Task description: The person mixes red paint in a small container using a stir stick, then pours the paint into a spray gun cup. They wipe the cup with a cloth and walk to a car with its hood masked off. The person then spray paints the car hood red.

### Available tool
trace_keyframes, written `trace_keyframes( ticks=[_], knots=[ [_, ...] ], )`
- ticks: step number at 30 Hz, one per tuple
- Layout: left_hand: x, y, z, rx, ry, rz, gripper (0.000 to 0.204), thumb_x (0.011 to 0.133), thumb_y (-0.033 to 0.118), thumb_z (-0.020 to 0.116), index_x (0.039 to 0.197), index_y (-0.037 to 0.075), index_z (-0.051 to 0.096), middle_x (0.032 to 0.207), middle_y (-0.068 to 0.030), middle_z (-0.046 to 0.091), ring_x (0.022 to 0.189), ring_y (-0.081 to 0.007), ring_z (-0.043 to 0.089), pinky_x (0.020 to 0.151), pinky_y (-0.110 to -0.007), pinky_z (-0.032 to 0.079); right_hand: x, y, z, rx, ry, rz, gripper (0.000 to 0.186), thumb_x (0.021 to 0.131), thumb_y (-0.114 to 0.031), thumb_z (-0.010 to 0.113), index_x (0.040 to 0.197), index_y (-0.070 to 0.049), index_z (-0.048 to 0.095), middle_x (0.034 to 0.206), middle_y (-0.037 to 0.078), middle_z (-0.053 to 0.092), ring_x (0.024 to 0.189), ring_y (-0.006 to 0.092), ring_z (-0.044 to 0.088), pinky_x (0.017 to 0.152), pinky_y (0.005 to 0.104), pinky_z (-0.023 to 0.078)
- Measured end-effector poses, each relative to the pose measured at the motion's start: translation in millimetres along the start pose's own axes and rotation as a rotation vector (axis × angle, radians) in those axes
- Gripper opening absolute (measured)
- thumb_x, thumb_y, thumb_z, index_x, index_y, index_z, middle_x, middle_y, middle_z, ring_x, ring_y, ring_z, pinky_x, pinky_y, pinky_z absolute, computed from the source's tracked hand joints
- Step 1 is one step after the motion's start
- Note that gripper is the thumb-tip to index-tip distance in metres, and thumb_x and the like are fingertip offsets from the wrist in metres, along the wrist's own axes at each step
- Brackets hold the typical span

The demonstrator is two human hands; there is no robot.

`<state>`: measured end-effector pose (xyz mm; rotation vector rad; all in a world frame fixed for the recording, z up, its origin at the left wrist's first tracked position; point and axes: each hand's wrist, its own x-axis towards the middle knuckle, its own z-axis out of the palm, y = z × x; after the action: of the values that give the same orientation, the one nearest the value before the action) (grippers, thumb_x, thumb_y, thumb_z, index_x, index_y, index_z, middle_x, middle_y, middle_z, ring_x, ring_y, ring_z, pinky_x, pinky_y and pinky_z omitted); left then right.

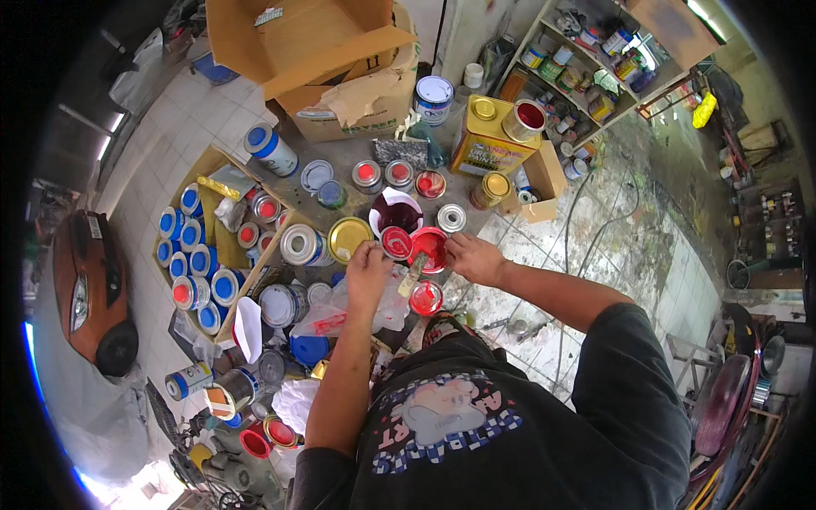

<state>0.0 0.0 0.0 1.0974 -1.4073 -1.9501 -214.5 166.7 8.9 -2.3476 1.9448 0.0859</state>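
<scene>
In front of me stands an open can of red paint (431,243), its inside and rim coated red. My right hand (473,258) is closed at its right rim, fingers bent against the edge. A flat paint-smeared stirring stick (414,276) leans out of the can toward me. My left hand (366,263) is closed, its fingertips at the edge of a small round red-coated lid (396,243) beside the can. Behind the lid sits a white-lined container of dark red paint (396,212). A smaller tin with red paint (426,297) is nearest my body.
At left, a wooden crate (293,223) holds several blue-lidded cans. Clear plastic (336,310) lies under my left forearm. A yellow rectangular tin (486,144) and a cardboard box (357,119) stand at the back. Shelves (552,85) with cans are far right.
</scene>
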Motion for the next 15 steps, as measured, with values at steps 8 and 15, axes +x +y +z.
trace_keyframes(
  ticks=[8, 15],
  knots=[
    [-7.0, -1.8, -7.9, -0.049, 0.028, 0.082, 0.016, 0.104, 0.013, 0.054, 0.101, -0.001, 0.061, 0.085, -0.003, 0.066, 0.074, -0.0086, 0.064, 0.067, -0.027, 0.053, 19.1, -8.0, -33.8, 0.58, 0.41, 0.5, 0.009, 0.088, -0.008, 0.068, 0.091, -0.001, 0.073, 0.091, 0.013, 0.07, 0.087, 0.0262, 0.069, 0.076, 0.0409, 0.057],
    [-19.9, 19.6, 24.4, 0.289, -0.093, 0.388, 0.016, 0.106, 0.013, 0.058, 0.102, -0.001, 0.062, 0.082, -0.0038, 0.067, 0.076, -0.0102, 0.067, 0.068, -0.028, 0.054, 35.0, -40.0, 9.3, 1.421, 0.606, 0.949, 0.017, 0.093, -0.013, 0.072, 0.103, -0.001, 0.076, 0.079, 0.01, 0.075, 0.071, 0.0145, 0.069, 0.066, 0.0322, 0.055]
  ],
)
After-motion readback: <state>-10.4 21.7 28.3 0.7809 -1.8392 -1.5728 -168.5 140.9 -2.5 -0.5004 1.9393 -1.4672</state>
